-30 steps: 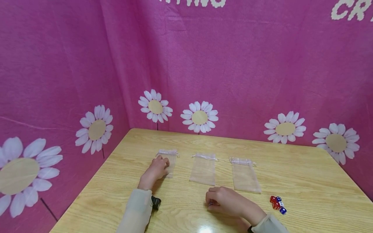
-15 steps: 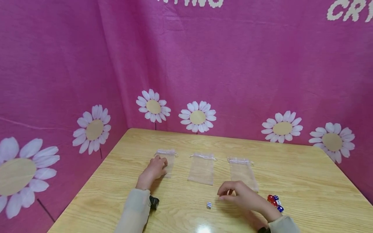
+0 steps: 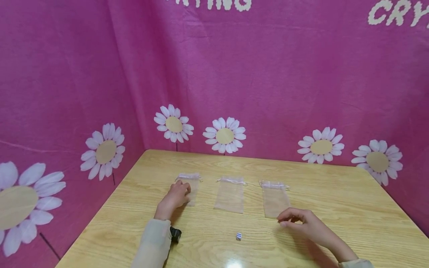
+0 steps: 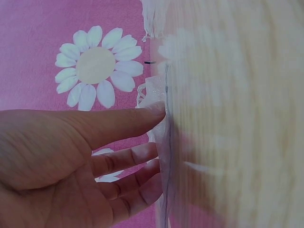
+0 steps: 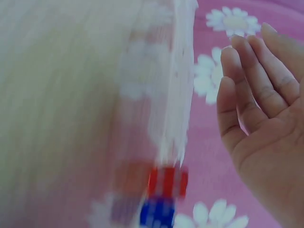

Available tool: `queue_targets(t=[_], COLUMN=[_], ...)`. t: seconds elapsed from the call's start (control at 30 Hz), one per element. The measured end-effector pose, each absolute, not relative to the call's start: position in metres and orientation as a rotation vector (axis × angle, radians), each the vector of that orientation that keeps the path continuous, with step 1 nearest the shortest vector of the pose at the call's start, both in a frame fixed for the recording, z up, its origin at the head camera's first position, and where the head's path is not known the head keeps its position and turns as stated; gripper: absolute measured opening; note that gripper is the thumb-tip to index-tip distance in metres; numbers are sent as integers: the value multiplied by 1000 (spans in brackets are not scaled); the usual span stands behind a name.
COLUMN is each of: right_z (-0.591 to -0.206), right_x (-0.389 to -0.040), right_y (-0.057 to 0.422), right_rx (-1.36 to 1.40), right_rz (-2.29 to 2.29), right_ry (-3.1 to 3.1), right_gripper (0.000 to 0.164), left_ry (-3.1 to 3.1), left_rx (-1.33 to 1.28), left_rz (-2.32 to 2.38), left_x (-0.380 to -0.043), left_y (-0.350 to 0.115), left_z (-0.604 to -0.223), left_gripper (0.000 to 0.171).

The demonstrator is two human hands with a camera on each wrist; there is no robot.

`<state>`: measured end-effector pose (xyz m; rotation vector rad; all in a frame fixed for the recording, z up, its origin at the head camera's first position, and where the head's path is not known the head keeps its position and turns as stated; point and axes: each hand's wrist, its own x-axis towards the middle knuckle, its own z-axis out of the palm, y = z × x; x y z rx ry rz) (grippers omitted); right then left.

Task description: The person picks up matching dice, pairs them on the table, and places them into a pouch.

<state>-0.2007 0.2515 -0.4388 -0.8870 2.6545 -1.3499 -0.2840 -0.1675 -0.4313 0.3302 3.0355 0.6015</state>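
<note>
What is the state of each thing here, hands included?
Left bag: partly covered by left hand
Middle bag: lying flat
Right bag: lying flat
White die: resting on table
Red dice: on table, count unclear
Blue dice: on table, count unclear
Left hand: touching left bag
Right hand: holding nothing

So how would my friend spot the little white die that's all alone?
Start at the wooden table, then find the middle see-through bag of three. Below it in the head view is the white die with bluish dots. It lies alone, while a red die and blue die sit close together.
</note>
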Motion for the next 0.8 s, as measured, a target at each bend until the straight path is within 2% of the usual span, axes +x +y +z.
queue_targets(t=[0.33,0.8], right_z=[-439,-451], right_x=[-182,-179], right_y=[318,347], right_rx=[-541,-579], right_rz=[-1293,-1262], right_ry=[2784,2828], right_gripper=[18,13], left_ry=[3044,3049], left_rx=[352,375], left_rz=[608,579], left_x=[-284,-283], left_y=[-168,-168], left_z=[-431,-431], left_gripper=[17,17])
